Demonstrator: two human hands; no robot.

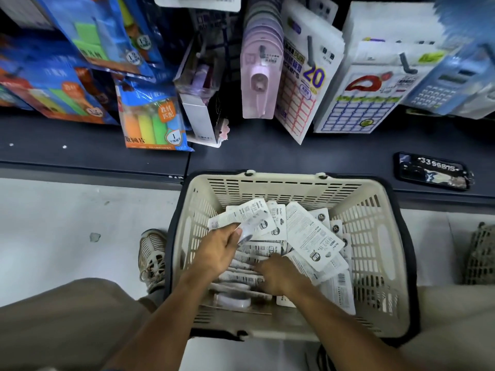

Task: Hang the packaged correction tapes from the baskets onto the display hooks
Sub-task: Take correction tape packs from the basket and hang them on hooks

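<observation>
The left hand pinches a small fan of correction tape packs at the basket's ten o'clock, likely gathering them for hanging, while the right hand, fingers buried, grip untellable, digs at six o'clock.

Stationery shop, pkgd goods on display hooks (sticker packs), shopping basket

The pale floor carried a cream slatted basket set against the dark shelf. A phone lay flat on that shelf, right of the basket. A small scrap lay on the floor.
</observation>
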